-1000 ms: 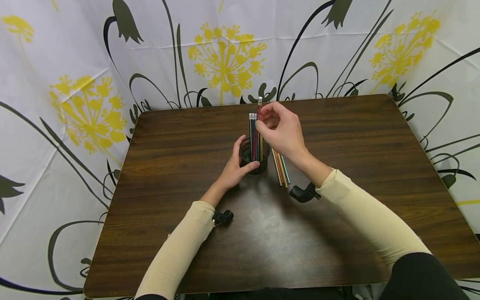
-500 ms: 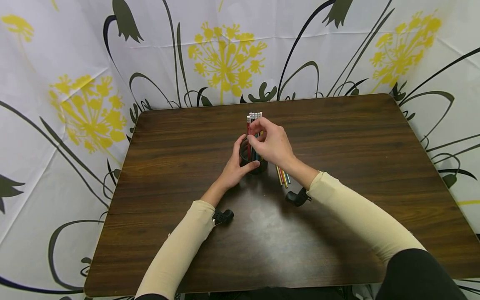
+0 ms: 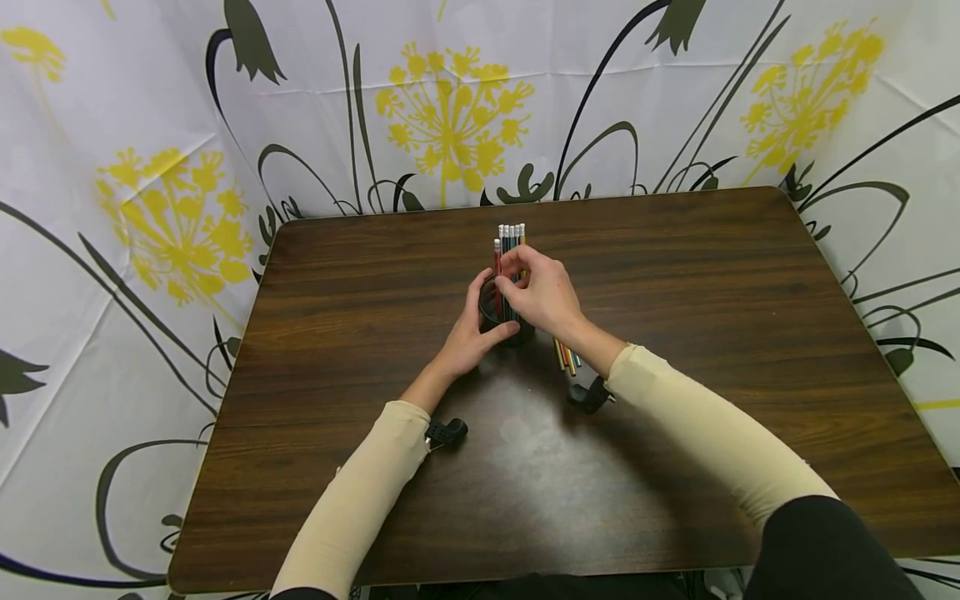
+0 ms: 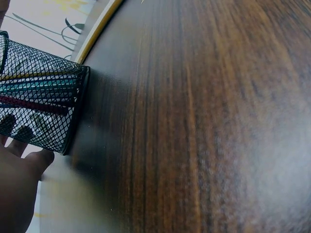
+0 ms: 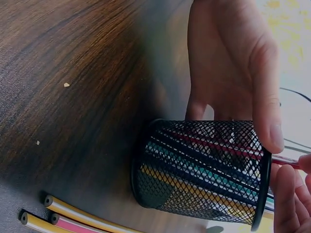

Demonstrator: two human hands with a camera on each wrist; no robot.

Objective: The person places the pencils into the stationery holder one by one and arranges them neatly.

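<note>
A black mesh pencil cup (image 5: 204, 167) stands upright on the table with several pencils (image 3: 512, 235) in it, eraser ends up. My left hand (image 3: 465, 335) grips the cup from its left side, the thumb across the near side by the rim. Above the rim, my right hand (image 3: 546, 293) pinches a red pencil (image 3: 497, 260) between thumb and fingers. That pencil's lower part is inside the cup and shows through the mesh in the right wrist view. Its eraser end sits slightly lower than the others.
Loose striped pencils (image 3: 566, 357) lie on the wood-grain table (image 3: 337, 333) right of the cup, partly hidden under the right forearm. A floral curtain (image 3: 450, 117) hangs behind the table's far edge. Small black wrist cameras (image 3: 447, 433) stick out below both wrists.
My right hand has brought the red pencil down into the cup, moving left and lower, to the left side of the other pencils. The left hand has kept its hold.
</note>
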